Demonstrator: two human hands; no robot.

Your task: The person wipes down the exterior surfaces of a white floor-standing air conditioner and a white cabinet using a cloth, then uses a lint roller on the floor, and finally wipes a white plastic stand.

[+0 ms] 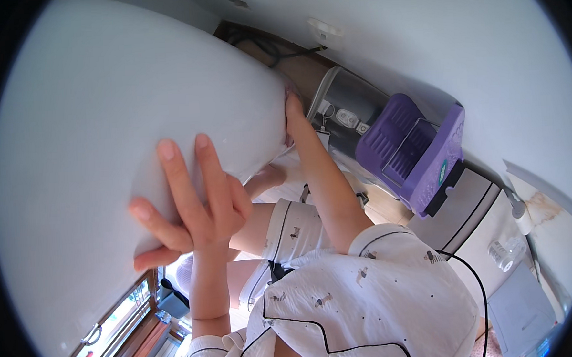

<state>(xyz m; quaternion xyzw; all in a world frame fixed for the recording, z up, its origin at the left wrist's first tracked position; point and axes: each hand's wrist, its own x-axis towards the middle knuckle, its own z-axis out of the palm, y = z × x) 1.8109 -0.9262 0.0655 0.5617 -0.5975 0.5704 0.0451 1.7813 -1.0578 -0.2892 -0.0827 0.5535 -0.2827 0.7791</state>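
A large, smooth, glossy white panel or body fills the upper left; its exact kind cannot be told. My left hand is in front of it with spread, partly bent fingers, the fingertips at or close to its surface. Nothing shows in that hand. At the white thing's right edge is my right hand, its palm side close against that edge. Its fingers are partly hidden, so its grip is unclear. Below, my forearms come from the sleeves of a white patterned shirt with dark piping.
Right of my right forearm, a purple plastic rack stands by a clear bin; a white strap-like item shows there. A black cable lies near the wall socket. A clear bottle is at right. A window is lower left.
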